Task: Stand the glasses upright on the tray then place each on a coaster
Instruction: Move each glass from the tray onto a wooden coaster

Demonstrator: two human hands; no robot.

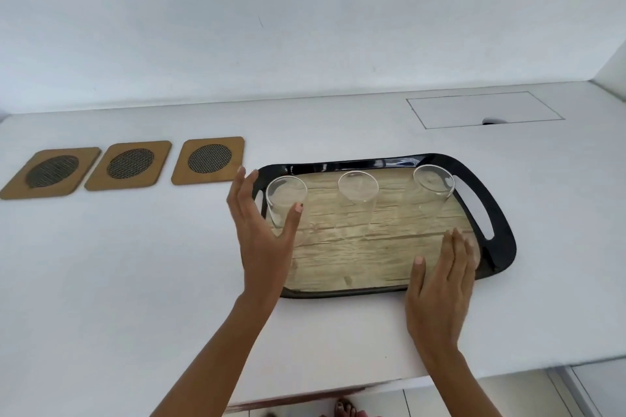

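Note:
A black-rimmed tray [505,233] with a wood-print floor lies on the white counter. Three clear glasses stand in a row along its far side: the left glass [283,198], the middle glass [357,192] and the right glass [434,184]. My left hand [262,234] cups the left glass, thumb on its right side and fingers spread past its left side, not closed around it. My right hand [440,278] hovers flat over the tray's front right part and holds nothing. Three brown square coasters with dark mesh centres lie left of the tray: the left coaster [50,173], the middle coaster [130,164] and the right coaster [210,159].
A rectangular hatch [484,109] is set flush into the counter at the back right. A white wall rises behind the counter. The counter's front edge [338,391] runs just below my forearms, with tiled floor and toes beneath it.

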